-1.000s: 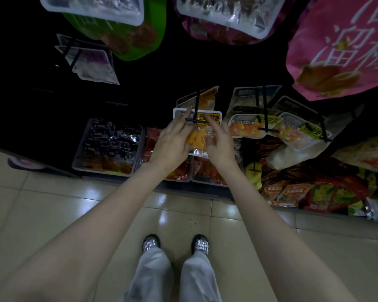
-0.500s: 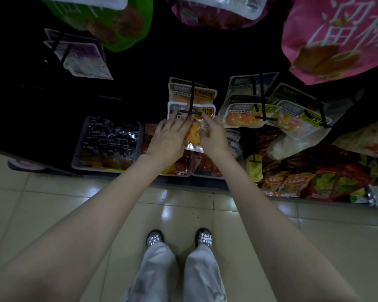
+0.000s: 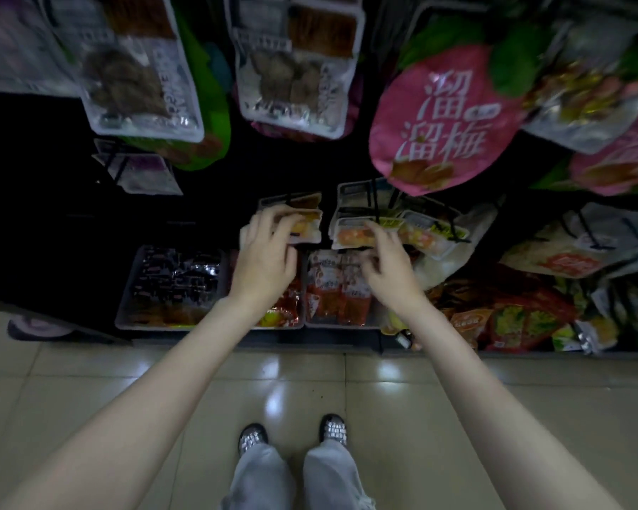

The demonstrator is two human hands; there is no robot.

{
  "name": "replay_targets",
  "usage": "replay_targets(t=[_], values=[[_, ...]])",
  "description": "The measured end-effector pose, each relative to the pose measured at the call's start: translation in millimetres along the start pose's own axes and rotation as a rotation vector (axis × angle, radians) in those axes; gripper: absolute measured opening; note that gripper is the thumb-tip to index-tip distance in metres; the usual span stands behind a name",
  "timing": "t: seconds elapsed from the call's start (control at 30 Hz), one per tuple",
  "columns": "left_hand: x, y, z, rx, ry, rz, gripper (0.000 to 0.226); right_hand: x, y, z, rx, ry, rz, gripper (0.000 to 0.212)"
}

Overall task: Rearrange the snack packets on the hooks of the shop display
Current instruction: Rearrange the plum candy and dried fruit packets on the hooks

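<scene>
The left hand [image 3: 264, 257] has its fingers curled over the front orange snack packet [image 3: 306, 226], which hangs on a black hook [image 3: 290, 204] just above centre; the thumb is hidden behind the hand, so the far side of the grip cannot be seen. At 3 o'clock from it, the right hand [image 3: 387, 266] reaches toward a second orange-and-green packet [image 3: 350, 235] on the neighbouring hook. Its fingers are loosely bent and hold nothing, and whether the fingertips touch that packet cannot be told. Behind each front packet more packets hang, mostly covered. At 6 o'clock from the hands, grey trays [image 3: 126, 311] hold dark and red wrappers, partly hidden by the forearms. At 1 o'clock hangs a large pink bag [image 3: 439, 119]. The clear packs at 11 and 12 o'clock are blurred and cut off by the top edge. The shelf recess at 9 o'clock is too dark to read.
</scene>
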State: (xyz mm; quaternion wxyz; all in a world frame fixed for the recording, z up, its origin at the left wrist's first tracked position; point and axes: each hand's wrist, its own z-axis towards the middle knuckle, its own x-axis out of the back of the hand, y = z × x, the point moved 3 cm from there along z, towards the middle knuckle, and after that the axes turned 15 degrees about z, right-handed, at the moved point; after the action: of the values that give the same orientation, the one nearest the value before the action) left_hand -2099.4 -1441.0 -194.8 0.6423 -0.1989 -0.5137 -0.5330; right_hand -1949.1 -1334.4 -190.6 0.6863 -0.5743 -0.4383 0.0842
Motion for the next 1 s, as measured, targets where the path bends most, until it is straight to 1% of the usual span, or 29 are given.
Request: replay_targets(t=[0.1, 0.17, 0.27, 0.37, 0.47, 0.57, 0.63, 0.67, 0.73, 0.8, 0.87, 1.0], values=[[23, 46, 30, -0.091, 0.067, -0.046, 0.043, 62, -22, -17, 0.113, 0.096, -0.030, 0.052], [36, 76, 52, -0.138, 0.122, -0.034, 0.042, 104, -33, -20, 0.150, 0.184, -0.038, 0.052], [48, 118, 78, -0.229, 0.171, 0.001, 0.042, 162, -36, -20, 0.145, 0.379, -0.006, 0.050], [52, 151, 93, -0.291, 0.182, 0.065, 0.047, 204, -35, -20, 0.113, 0.567, 0.119, 0.052], [52, 180, 104, -0.339, 0.189, 0.138, 0.049, 235, -33, -18, 0.102, 0.661, 0.124, 0.061], [57, 197, 117, -0.335, 0.214, 0.171, 0.049, 261, -42, -6, 0.147, 0.673, 0.092, 0.073], [62, 205, 125, -0.321, 0.226, 0.201, 0.047, 273, -47, 6, 0.146, 0.620, 0.095, 0.077], [66, 208, 129, -0.304, 0.217, 0.210, 0.048, 277, -49, 11, 0.130, 0.587, 0.111, 0.075], [68, 212, 135, -0.247, 0.151, 0.221, 0.048, 282, -50, 19, 0.121, 0.560, 0.150, 0.064], [66, 213, 138, -0.207, 0.086, 0.235, 0.051, 285, -48, 23, 0.126, 0.576, 0.177, 0.046], [65, 213, 138, -0.211, 0.085, 0.255, 0.054, 288, -49, 24, 0.119, 0.546, 0.177, 0.036], [64, 212, 140, -0.226, 0.146, 0.314, 0.052, 296, -49, 21, 0.123, 0.487, 0.163, 0.029]])
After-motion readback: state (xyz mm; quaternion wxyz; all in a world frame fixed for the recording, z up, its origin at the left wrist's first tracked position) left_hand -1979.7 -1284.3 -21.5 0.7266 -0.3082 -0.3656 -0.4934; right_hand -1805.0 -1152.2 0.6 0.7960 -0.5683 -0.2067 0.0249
